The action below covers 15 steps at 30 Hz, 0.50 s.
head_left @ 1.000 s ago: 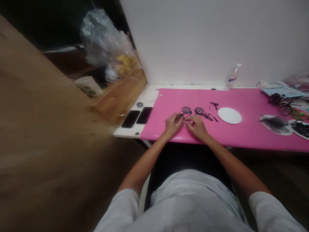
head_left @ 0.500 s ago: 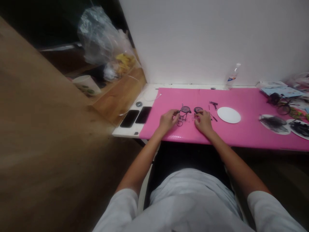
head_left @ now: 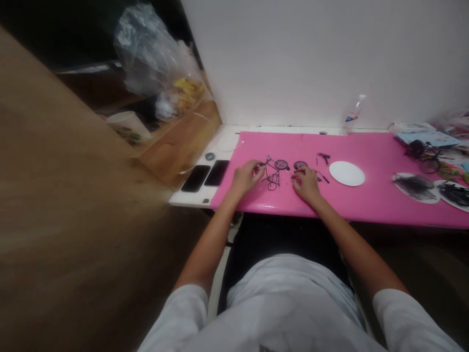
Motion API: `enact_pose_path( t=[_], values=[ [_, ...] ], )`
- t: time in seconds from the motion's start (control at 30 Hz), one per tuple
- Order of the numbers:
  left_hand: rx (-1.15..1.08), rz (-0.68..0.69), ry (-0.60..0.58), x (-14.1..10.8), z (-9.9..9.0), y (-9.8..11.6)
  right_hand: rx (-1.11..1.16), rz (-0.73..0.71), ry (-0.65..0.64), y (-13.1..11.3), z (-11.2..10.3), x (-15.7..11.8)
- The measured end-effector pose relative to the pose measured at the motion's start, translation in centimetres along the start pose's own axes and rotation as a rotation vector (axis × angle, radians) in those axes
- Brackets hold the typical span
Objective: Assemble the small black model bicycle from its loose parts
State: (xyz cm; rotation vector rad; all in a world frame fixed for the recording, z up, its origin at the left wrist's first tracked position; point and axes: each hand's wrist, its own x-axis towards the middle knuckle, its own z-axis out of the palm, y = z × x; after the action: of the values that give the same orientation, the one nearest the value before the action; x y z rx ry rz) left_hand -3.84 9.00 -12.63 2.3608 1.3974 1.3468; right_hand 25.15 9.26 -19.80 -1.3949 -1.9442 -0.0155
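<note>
A miniature bicycle frame lies on the pink table cover, with a small spoked wheel beside its top. My left hand is just left of the frame, thumb and fingertips pinched together around a dark bit too small to name. To the right of the frame, my right hand rests low over the cover with curled fingers; what they hold, if anything, is hidden. A second small wheel lies just beyond its fingertips. Small dark parts, among them a thin black stick, lie past that hand.
Right of my hands is a white plate; farther right are two plates with dark parts and an assembled miniature bicycle. A black pistol-shaped piece lies near the plate. Two phones are at the left edge, a bottle at the back.
My left hand has shifted left off the bicycle frame, so more of the frame shows. The right hand stays nearly in place, its fingertips slightly moved. The frame and wheels keep their places.
</note>
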Motion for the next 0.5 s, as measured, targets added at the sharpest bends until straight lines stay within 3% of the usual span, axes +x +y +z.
enact_pose_path(
  t=[0.5],
  values=[
    [-0.062, 0.010, -0.072, 0.4, -1.1, 0.4, 0.018, -0.010, -0.022, 0.3, 0.2, 0.2]
  ],
)
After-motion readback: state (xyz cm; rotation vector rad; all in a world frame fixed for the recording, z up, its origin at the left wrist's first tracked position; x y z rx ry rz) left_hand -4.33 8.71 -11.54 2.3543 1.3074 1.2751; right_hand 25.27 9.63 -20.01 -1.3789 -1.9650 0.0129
